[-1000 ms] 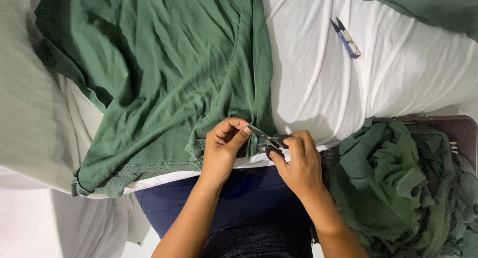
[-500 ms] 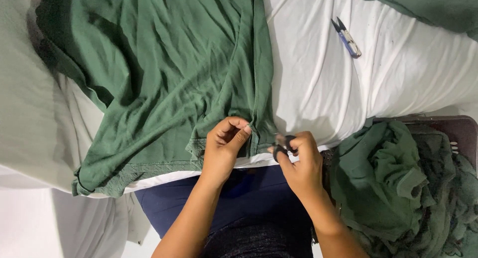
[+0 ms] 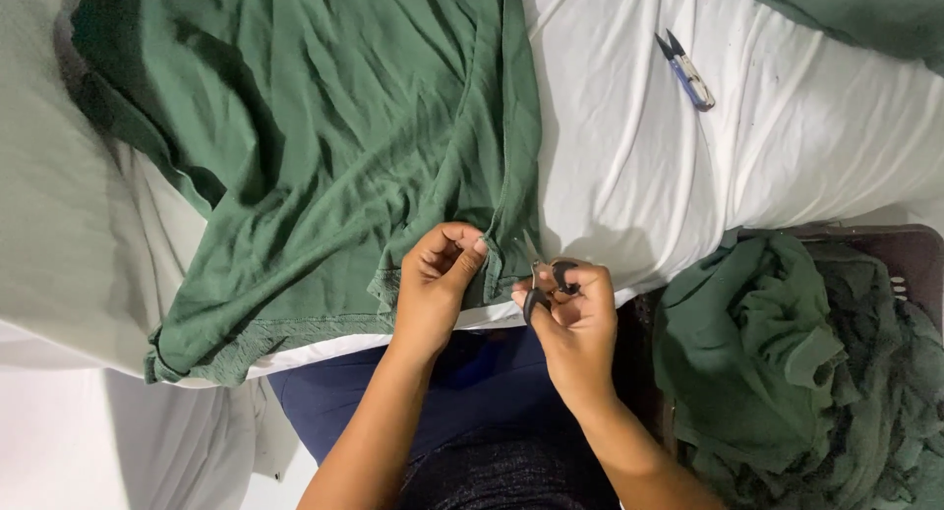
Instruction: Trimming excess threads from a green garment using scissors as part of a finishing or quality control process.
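A green knit garment (image 3: 324, 146) lies spread over a white-covered table (image 3: 629, 176), its hem hanging at the near edge. My left hand (image 3: 438, 284) pinches the hem between thumb and fingers. My right hand (image 3: 570, 318) is closed around small black scissors (image 3: 546, 286), held just right of the hem corner, blades pointing up towards the cloth edge.
A small blue-handled thread snip (image 3: 685, 70) lies on the white cover at the upper right. A dark basket (image 3: 914, 259) at the right holds a heap of green garments (image 3: 787, 362). More green cloth (image 3: 846, 8) sits at the top right corner.
My right hand has drawn the scissors back from the hem and turned them more upright. My left hand keeps its pinch on the hem.
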